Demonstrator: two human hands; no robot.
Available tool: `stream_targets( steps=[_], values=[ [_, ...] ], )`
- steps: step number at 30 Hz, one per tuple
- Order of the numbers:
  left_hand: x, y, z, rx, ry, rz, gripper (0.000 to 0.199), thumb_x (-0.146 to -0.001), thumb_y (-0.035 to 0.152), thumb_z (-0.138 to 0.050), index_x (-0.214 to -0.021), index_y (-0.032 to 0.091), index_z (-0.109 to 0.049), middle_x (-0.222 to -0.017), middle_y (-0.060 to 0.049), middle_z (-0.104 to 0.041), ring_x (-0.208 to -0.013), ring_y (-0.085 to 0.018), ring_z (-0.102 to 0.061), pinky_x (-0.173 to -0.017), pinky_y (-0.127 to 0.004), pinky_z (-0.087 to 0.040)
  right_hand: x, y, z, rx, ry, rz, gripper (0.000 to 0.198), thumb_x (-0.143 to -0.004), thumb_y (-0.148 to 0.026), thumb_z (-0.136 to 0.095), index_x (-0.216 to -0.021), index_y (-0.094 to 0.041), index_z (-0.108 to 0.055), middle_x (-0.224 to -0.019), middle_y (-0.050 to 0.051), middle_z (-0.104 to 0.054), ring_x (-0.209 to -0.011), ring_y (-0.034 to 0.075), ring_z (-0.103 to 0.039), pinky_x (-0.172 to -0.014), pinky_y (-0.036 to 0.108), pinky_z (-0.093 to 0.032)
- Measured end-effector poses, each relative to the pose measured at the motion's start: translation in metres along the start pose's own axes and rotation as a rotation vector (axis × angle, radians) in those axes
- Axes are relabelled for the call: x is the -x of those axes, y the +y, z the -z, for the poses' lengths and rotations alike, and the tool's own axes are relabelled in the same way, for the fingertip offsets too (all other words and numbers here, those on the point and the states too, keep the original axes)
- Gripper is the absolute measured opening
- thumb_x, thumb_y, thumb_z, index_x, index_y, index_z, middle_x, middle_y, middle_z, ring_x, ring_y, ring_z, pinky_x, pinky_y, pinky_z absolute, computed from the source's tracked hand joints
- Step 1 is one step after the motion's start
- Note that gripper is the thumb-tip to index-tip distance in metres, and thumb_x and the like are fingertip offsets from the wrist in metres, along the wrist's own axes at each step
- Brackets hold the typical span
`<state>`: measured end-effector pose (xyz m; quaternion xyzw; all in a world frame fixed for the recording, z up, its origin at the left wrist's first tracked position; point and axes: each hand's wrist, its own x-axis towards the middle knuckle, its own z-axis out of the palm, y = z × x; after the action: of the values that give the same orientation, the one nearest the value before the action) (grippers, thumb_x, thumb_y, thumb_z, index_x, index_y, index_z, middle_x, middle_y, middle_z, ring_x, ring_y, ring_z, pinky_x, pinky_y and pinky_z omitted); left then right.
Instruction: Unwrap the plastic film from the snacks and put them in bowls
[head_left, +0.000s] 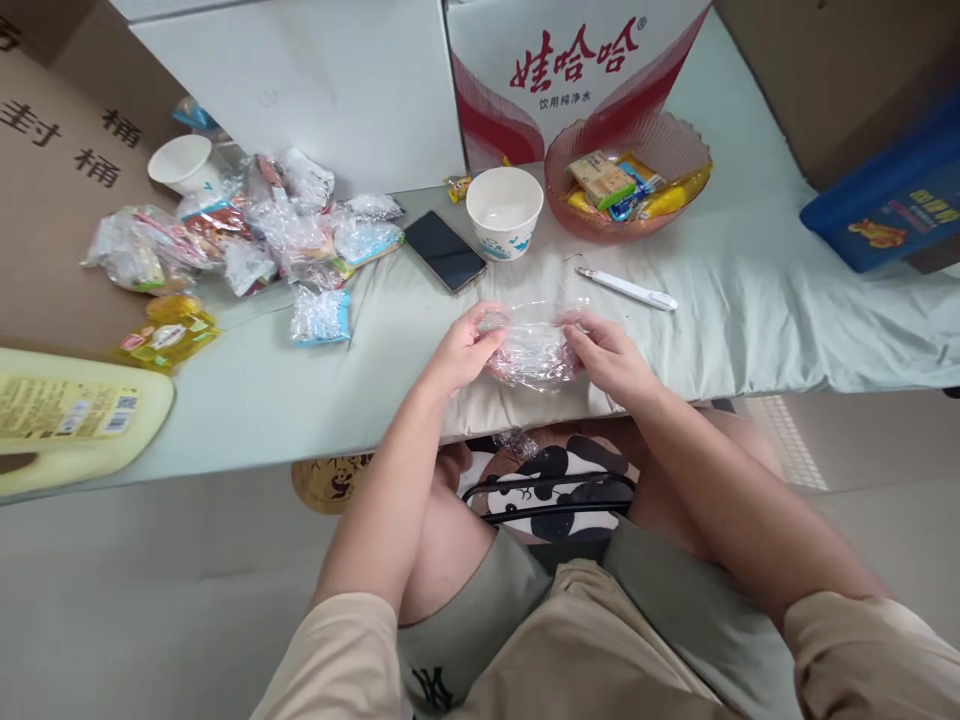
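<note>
A crinkled sheet of clear plastic film (534, 345) is stretched between my two hands, just above the front edge of the cloth-covered table. My left hand (474, 345) pinches its left side with thumb and fingers. Its right side is gripped by my right hand (604, 350). Something pinkish shows faintly through the film, too blurred to name. Beyond my hands stand a white paper cup (505, 215) and a dark phone (445, 250) lying flat. A white utility knife (628, 288) lies behind my right hand.
A pink glass bowl (630, 225) holds several wrapped snacks. Piled at the left are plastic-wrapped packets (292, 220), with another paper cup (182, 165) behind. A yellow jug (75, 415) lies front left; a blue container (885, 190) stands right. Cardboard boxes (315, 90) line the back.
</note>
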<state>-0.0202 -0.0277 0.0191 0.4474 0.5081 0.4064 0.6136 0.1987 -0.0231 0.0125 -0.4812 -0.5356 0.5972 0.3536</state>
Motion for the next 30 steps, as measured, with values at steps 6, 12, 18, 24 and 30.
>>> stream_targets(
  steps=[6,12,18,24,30],
  values=[
    [0.015,0.016,0.013,0.104,-0.239,-0.078,0.037,-0.075,0.054,-0.064,-0.072,0.017,-0.064,-0.069,-0.003,-0.064,-0.061,-0.014,-0.061,-0.059,-0.028,-0.05,0.015,-0.013,0.006,-0.332,-0.193,-0.05,0.043,-0.075,-0.064,-0.07,-0.084,-0.024,-0.06,-0.078,0.002,-0.063,-0.069,0.019,-0.062,-0.068,0.037,-0.056],
    [0.005,0.009,0.011,-0.167,0.029,-0.285,0.041,-0.07,0.026,-0.075,-0.107,0.024,-0.057,-0.083,0.003,-0.067,-0.065,-0.011,-0.056,-0.065,-0.025,-0.044,-0.007,-0.034,-0.015,-0.088,0.04,-0.085,0.055,-0.062,-0.037,-0.085,-0.1,-0.028,-0.047,-0.075,-0.006,-0.058,-0.064,0.014,-0.057,-0.065,0.031,-0.051],
    [-0.011,0.013,0.001,-0.01,0.386,-0.236,0.022,-0.071,0.021,-0.07,-0.07,0.021,-0.048,-0.067,0.005,-0.05,-0.066,-0.011,-0.046,-0.066,-0.026,-0.038,-0.044,-0.059,-0.051,0.65,0.166,0.344,0.019,-0.078,-0.034,-0.064,-0.074,-0.024,-0.048,-0.074,0.003,-0.054,-0.073,0.021,-0.053,-0.073,0.038,-0.045],
    [-0.011,0.02,0.009,0.747,0.139,-0.043,0.012,-0.076,0.03,-0.059,-0.08,0.02,-0.057,-0.072,0.0,-0.057,-0.066,-0.012,-0.054,-0.066,-0.026,-0.044,-0.064,-0.054,-0.075,0.975,0.02,0.741,0.016,-0.079,-0.026,-0.055,-0.095,-0.024,-0.056,-0.108,0.013,-0.063,-0.103,0.031,-0.06,-0.091,0.048,-0.049],
    [-0.003,0.028,0.028,0.774,0.077,-0.025,0.03,-0.078,0.037,-0.054,-0.099,0.021,-0.068,-0.108,-0.008,-0.075,-0.117,-0.024,-0.066,-0.095,-0.033,-0.048,-0.094,-0.074,-0.053,1.033,0.032,0.748,0.021,-0.083,-0.033,-0.064,-0.102,-0.025,-0.062,-0.124,0.014,-0.059,-0.117,0.032,-0.059,-0.098,0.049,-0.049]
  ],
)
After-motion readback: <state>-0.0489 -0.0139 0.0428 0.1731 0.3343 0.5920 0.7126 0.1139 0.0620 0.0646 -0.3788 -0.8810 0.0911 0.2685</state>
